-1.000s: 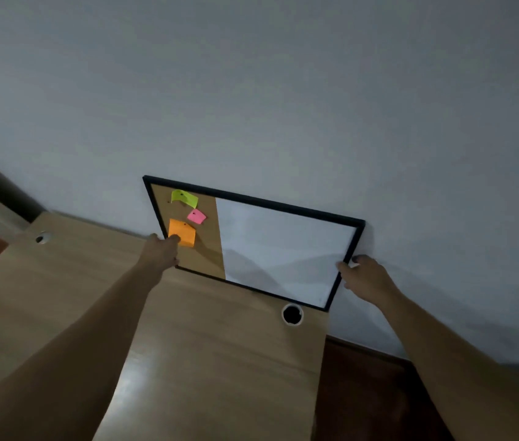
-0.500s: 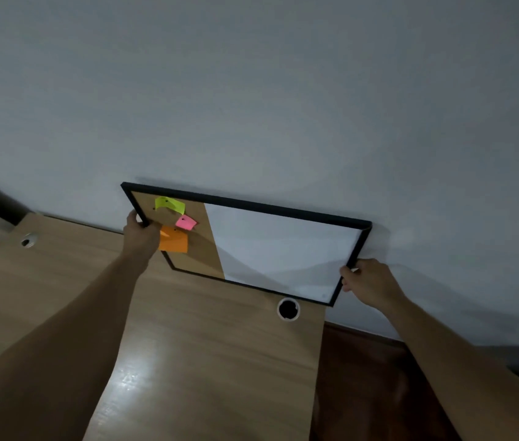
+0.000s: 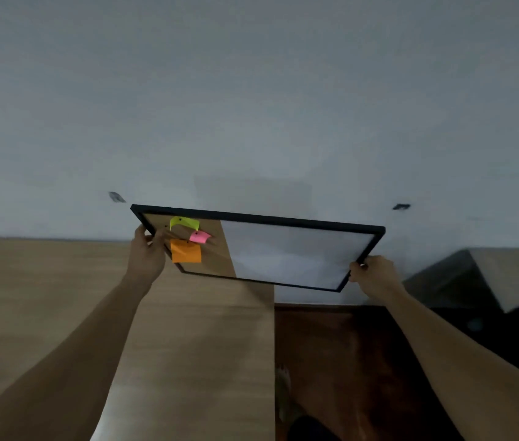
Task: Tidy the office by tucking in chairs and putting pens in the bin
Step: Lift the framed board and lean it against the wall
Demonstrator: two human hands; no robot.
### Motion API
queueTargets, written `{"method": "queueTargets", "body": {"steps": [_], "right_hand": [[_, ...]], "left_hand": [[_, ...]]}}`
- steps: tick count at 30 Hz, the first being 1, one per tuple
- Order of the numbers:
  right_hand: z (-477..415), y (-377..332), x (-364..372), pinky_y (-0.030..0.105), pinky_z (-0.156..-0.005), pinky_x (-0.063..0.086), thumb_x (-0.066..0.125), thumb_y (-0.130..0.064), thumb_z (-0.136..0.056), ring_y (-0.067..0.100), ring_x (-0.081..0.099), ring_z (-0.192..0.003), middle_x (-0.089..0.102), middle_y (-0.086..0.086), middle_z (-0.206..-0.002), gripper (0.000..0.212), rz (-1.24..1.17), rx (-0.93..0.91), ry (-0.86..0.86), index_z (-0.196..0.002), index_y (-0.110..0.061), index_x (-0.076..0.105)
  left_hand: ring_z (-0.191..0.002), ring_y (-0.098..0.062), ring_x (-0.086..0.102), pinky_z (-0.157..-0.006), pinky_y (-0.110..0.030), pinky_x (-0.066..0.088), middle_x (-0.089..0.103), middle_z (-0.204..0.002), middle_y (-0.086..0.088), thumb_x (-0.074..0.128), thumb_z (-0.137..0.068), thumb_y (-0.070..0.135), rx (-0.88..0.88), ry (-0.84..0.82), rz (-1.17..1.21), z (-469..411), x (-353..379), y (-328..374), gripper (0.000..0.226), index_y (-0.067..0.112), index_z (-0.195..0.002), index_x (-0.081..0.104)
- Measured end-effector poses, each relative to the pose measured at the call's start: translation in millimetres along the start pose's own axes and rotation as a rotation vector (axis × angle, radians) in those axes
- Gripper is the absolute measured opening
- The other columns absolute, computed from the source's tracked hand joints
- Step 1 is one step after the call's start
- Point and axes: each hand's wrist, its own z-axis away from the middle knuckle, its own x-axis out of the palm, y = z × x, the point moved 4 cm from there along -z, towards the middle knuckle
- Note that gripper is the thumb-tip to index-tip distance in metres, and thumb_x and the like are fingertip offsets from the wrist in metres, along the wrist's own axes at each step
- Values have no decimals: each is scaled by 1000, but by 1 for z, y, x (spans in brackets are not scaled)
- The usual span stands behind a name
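Two forearms are seen reaching out over the wooden tabletop point(image 3: 45, 313) and the dark floor point(image 3: 347, 361). A black-framed board point(image 3: 283, 253) is held clear of the tabletop, tilted: its left edge is gripped by the closed left hand point(image 3: 146, 254), its lower right corner by the closed right hand point(image 3: 374, 275). No pens, bin or chairs are in view. The pinned notes point(image 3: 186, 253) could be brushed loose by the left fingers, or the wall point(image 3: 252, 106) behind scraped.
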Motion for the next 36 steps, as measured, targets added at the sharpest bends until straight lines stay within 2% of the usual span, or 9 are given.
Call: {"method": "queueTargets", "body": {"steps": [3, 7, 11, 17, 19, 22, 25, 30, 36], "right_hand": [[45, 34, -29, 31, -74, 49, 58, -27, -102, 16, 63, -70, 75, 5, -85, 26, -25, 15, 55, -99, -7, 73], [93, 70, -74, 29, -77, 47, 56, -26, -102, 17, 64, -72, 69, 2, -82, 30, -8, -12, 144, -103, -4, 76], [121, 102, -123, 27, -75, 44, 56, -27, -104, 9, 56, -64, 69, 4, -81, 29, 3, -15, 224, -102, -5, 74], [127, 152, -192, 37, -77, 56, 55, -32, -102, 26, 72, -86, 78, 6, -92, 30, -135, 15, 304, -100, -9, 74], [123, 163, -216, 28, -67, 49, 56, -32, -103, 16, 69, -81, 75, -1, -89, 22, -173, -23, 338, -102, -18, 73], [107, 183, -247, 20, -60, 43, 58, -28, -103, 3, 61, -71, 72, 1, -86, 19, -199, -42, 359, -95, -18, 72], [76, 210, -275, 34, -71, 56, 57, -31, -100, 19, 71, -80, 75, 1, -84, 21, -254, -39, 368, -87, -24, 72], [45, 250, -321, 23, -61, 43, 51, -23, -103, 25, 71, -88, 77, 4, -88, 23, -227, 18, 382, -95, -12, 69], [-1, 329, -350, 34, -71, 46, 45, -19, -97, 35, 69, -93, 76, 11, -95, 25, -262, 108, 451, -104, -13, 68]], "left_hand": [[-104, -27, 62, -84, -39, 44, 63, -117, -8, 45, -111, 44, 65, -10, -65, 43, -1, 14, 42, 13, -138, 51], [-103, -36, 71, -91, -58, 57, 68, -111, -6, 32, -99, 77, 129, 13, -91, 76, 7, 20, 56, 28, -118, 51], [-103, -31, 74, -97, -60, 56, 68, -112, -6, 35, -104, 67, 171, -22, -44, 115, 36, 55, 43, 30, -115, 53], [-103, -27, 74, -101, -54, 56, 67, -118, -5, 39, -105, 63, 188, -64, 43, 150, 103, 116, 45, 26, -124, 56], [-103, -25, 74, -102, -54, 56, 67, -118, -3, 38, -105, 63, 203, -66, 63, 155, 128, 134, 45, 26, -126, 55], [-103, -24, 74, -102, -53, 56, 66, -116, -1, 38, -106, 60, 219, -67, 97, 158, 166, 160, 46, 24, -127, 56], [-104, -23, 75, -104, -53, 56, 66, -117, 0, 39, -105, 62, 215, -69, 120, 161, 206, 183, 47, 25, -129, 56], [-106, -26, 75, -103, -53, 57, 65, -119, -1, 40, -107, 58, 230, -99, 98, 175, 274, 206, 46, 23, -133, 56], [-101, -25, 74, -102, -51, 58, 68, -123, -7, 42, -108, 54, 233, -186, 51, 203, 365, 216, 44, 19, -129, 58]]}}
